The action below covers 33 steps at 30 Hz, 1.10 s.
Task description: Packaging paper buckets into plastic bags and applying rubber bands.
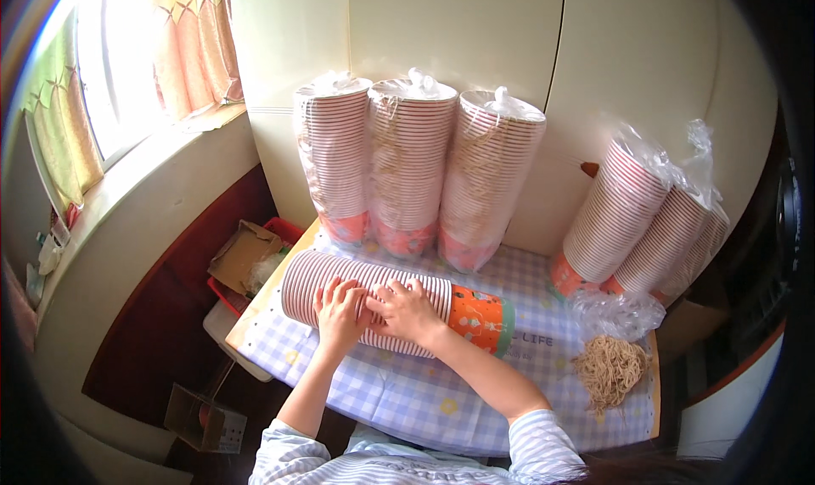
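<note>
One cup stack (386,302) lies unwrapped on the desk (407,396); both hands' fingers (344,302) press it, loosely curled. Six bagged stacks (407,167) stand untouched.

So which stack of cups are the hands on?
On the blue-checked table, in front of three upright bagged stacks by the wall, one long stack of striped paper cups lies sideways. Both hands rest on it, and it alone is lying down, unwrapped.

Both the left hand (340,311) and the right hand (407,308) rest on a lying stack of paper cups (382,302) on the checked tablecloth (407,400), bagged stacks (407,167) standing behind.
</note>
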{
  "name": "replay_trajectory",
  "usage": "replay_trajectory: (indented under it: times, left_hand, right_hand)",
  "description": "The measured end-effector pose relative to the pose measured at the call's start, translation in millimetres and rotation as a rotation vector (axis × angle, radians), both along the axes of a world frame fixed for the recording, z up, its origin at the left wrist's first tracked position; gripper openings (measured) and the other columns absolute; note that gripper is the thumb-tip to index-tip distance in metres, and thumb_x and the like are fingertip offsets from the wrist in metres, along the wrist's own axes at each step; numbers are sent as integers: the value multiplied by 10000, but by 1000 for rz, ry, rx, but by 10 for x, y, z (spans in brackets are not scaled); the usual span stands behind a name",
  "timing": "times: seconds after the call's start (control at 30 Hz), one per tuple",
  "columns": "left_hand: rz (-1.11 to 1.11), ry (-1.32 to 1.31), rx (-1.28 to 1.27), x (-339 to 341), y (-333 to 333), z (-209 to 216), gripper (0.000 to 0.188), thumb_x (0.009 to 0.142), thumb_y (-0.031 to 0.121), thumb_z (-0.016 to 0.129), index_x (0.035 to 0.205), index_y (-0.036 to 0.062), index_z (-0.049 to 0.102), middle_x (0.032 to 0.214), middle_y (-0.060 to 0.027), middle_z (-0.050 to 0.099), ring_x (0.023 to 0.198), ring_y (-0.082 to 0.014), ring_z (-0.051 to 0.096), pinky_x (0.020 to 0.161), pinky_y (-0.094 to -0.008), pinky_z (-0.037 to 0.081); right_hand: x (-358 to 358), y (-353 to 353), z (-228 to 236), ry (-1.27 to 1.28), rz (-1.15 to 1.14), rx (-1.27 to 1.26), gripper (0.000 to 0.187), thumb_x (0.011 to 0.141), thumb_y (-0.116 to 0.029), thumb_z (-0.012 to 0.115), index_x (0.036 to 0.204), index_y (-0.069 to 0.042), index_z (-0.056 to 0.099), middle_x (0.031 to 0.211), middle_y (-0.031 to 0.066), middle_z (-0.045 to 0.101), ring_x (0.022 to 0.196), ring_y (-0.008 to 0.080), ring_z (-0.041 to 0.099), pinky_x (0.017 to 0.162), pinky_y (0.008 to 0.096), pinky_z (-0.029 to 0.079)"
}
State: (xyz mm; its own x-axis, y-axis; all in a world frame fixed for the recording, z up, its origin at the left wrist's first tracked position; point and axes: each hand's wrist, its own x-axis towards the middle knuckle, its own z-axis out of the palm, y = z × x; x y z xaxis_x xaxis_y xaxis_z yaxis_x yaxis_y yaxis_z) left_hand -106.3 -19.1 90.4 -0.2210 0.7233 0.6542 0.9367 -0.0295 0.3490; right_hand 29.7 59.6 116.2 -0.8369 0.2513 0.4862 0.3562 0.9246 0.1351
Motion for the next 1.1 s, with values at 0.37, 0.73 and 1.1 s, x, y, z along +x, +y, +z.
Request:
replay_trajectory:
  times: [0.37,0.73,1.1]
  left_hand:
    - [50,52,-43,58,-61,62,338,597,236,693,900,138,580,1088,-24,529,1135,-280,406,968,-517,226]
    - [46,119,-29,177,-14,48,321,607,235,671,898,137,579,1063,-20,528,1120,-278,416,977,-521,222]
    - [25,111,-44,198,48,93,292,622,189,639,902,135,577,1043,-12,528,1112,-268,416,972,-520,247]
  right_hand:
    - [-70,-37,45,0,25,79,461,580,-415,688,978,-205,587,915,-10,532,876,163,514,714,385,441]
    - [138,-61,73,-21,-10,67,317,615,-457,646,800,-209,576,889,-22,534,863,159,525,703,412,419]
    - [423,-99,81,-12,5,81,323,686,-518,572,774,-208,557,819,-12,495,828,164,512,669,391,396]
